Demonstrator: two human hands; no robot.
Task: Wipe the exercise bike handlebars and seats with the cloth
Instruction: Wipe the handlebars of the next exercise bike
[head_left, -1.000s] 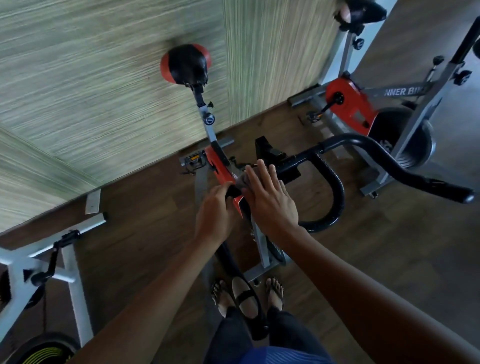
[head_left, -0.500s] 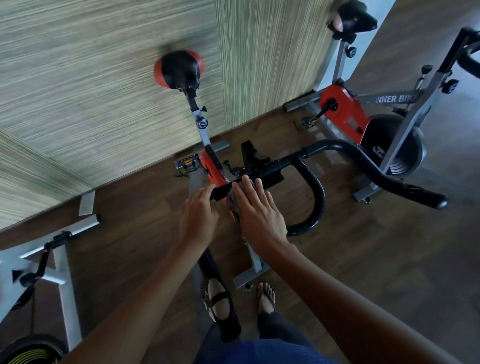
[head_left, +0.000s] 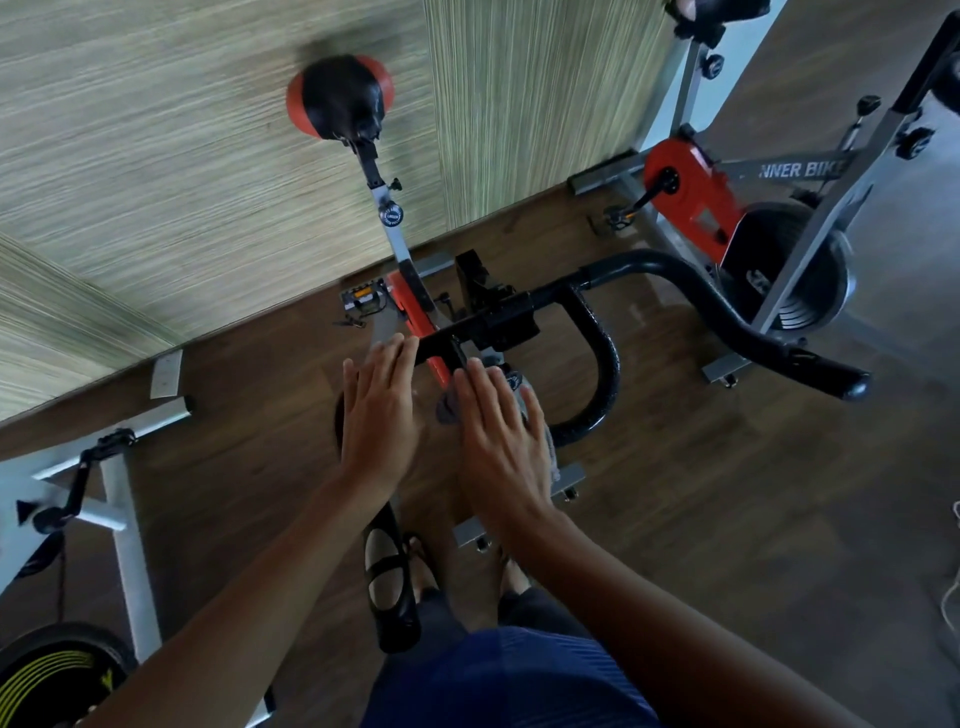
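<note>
Left hand (head_left: 379, 415) uncurled from handlebar (head_left: 483, 325), now flat, fingertips just touching its left end. Right hand (head_left: 501, 441) slid back off handlebar, flat over cloth (head_left: 445, 410) just on person's side of it.

bare forearms (head_left: 260, 597), blue ribbed top (head_left: 509, 680), dark trousers (head_left: 441, 618).

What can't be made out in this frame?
Head view:
cloth: mostly hidden under the right hand.
handlebars: left part hidden beneath the left hand.
red-black seat: motion-blurred.
neighbouring bike's seat: cut off by top edge.
</note>
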